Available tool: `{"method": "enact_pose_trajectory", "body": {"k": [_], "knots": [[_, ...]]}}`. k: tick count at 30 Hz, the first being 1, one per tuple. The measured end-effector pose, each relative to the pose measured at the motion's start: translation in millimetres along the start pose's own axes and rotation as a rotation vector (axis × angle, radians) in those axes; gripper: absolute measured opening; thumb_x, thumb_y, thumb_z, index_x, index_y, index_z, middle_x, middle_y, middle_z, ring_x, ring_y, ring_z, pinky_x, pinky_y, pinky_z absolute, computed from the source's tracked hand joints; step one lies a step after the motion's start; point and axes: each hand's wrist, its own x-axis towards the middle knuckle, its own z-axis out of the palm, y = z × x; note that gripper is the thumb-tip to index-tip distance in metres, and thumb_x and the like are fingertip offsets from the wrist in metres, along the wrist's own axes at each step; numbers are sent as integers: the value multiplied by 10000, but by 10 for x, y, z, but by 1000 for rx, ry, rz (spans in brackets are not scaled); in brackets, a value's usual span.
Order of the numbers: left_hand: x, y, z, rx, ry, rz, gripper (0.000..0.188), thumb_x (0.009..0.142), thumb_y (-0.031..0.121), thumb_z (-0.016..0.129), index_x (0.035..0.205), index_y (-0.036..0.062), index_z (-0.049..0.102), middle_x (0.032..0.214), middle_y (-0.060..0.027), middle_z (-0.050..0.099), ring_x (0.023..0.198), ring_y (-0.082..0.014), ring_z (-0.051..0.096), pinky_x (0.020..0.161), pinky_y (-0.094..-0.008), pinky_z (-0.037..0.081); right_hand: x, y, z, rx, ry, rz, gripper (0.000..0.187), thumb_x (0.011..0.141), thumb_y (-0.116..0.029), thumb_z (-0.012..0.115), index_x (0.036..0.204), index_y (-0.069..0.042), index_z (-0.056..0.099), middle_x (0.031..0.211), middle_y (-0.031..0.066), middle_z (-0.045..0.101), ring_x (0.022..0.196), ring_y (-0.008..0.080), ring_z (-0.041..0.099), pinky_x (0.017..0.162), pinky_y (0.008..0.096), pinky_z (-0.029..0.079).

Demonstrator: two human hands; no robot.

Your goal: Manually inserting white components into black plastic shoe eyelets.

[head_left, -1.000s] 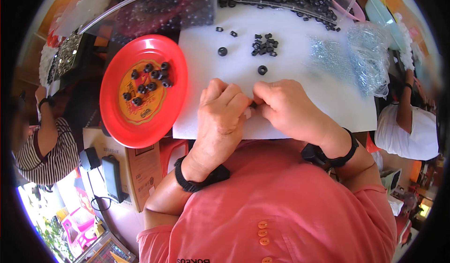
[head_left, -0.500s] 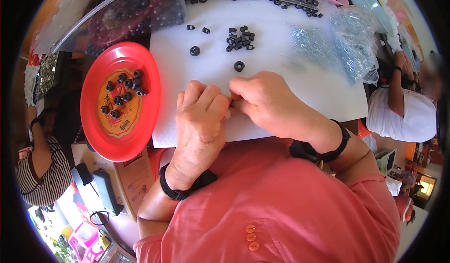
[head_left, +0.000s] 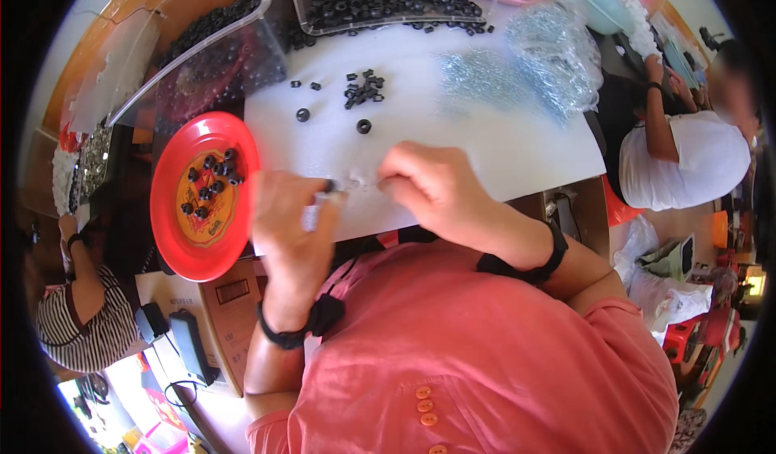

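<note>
Over the near part of the white sheet (head_left: 501,151), my left hand (head_left: 293,219) is blurred, with a small black part (head_left: 328,185) between its thumb and forefinger. My right hand (head_left: 432,183) is apart from it to the right, its fingers pinched together; what they hold, if anything, cannot be made out. Ahead of the hands lie a thick black ring (head_left: 364,126) and a round black piece (head_left: 303,114). Several small black pieces (head_left: 364,92) form a loose cluster farther back. To the left, a red plate (head_left: 166,211) carries several black parts (head_left: 217,187).
Clear bins of black parts, a left bin (head_left: 263,50) and a back bin (head_left: 323,29), border the sheet. At back right are fine bluish pieces (head_left: 485,78) and a clear plastic bag (head_left: 558,54). People sit at left (head_left: 89,325) and right (head_left: 687,159); a cardboard box (head_left: 226,316) stands near left.
My hands have moved apart, the left one leftward with the small black part now visible at its fingertips. The whole view has shifted, showing more of the back bins.
</note>
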Motion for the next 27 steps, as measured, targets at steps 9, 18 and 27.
{"method": "enact_pose_trajectory", "body": {"k": [9, 18, 27], "knots": [[181, -242, -336, 396, 90, -101, 208, 702, -31, 708, 901, 12, 670, 850, -96, 613, 861, -285, 552, 786, -389, 466, -6, 544, -608, -837, 167, -63, 116, 728, -50, 647, 838, -87, 650, 857, 98, 617, 802, 311, 598, 686, 436, 443], [490, 113, 423, 107, -159, 62, 200, 764, -1, 696, 963, 0, 677, 897, -126, 604, 885, -303, 562, 770, -395, 475, 128, 473, -542, -812, 154, -147, 105, 735, -98, 655, 830, -88, 696, 882, 96, 605, 852, 286, 584, 757, 411, 421], [519, -10, 526, 178, -209, 49, 147, 771, -10, 699, 916, 1, 684, 841, -102, 588, 813, -253, 576, 700, -384, 490, 115, 423, -460, -879, 4, -213, 134, 696, -70, 662, 828, -51, 642, 939, 96, 566, 908, 262, 558, 787, 385, 409]]}}
